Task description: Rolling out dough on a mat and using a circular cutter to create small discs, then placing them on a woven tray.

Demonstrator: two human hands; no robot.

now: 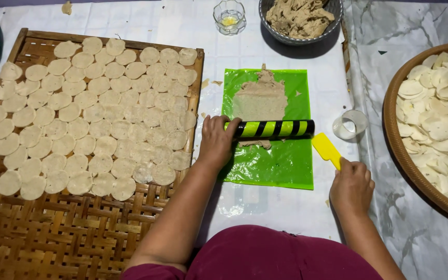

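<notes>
Centre of frame: the left hand [216, 141] presses palm-down on a striped rolling pin [273, 128], flattening dough [260, 98] over a green plastic sheet [281, 166] — which likely prevents sticking. Lower right, the right hand [352, 186] grips a yellow scraper [327, 150] — kept within reach.

You are looking steeply down from the single camera on your head, facing forward over your lap, sitting close enough that the green sheet [268, 150] is filling the centre while the woven tray [53, 228] and basket [397, 150] are running off the edges.
</notes>
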